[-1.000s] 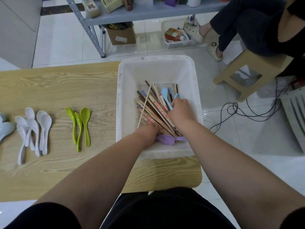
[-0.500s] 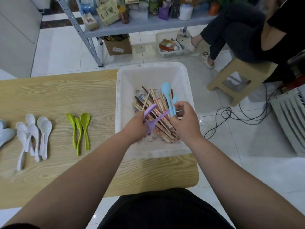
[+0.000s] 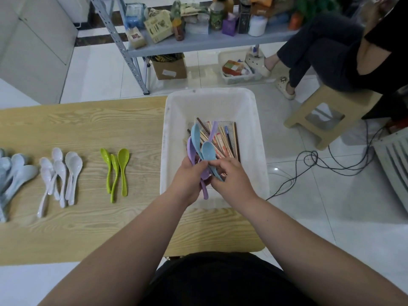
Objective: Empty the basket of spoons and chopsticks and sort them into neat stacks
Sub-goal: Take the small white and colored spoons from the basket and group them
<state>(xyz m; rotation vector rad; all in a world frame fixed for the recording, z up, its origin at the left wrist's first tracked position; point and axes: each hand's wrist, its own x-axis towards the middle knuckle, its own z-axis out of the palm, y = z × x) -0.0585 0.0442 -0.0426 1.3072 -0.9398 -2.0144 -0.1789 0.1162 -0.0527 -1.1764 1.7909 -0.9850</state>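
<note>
Now left hand, fingers clamping purple spoons, has met right hand (pinching blue spoons).

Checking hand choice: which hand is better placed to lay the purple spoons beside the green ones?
Likely left. The left hand grips the purple spoons and is nearer the green spoons; the right hand, holding a blue spoon, would have to cross.

chopsticks in basket
</note>
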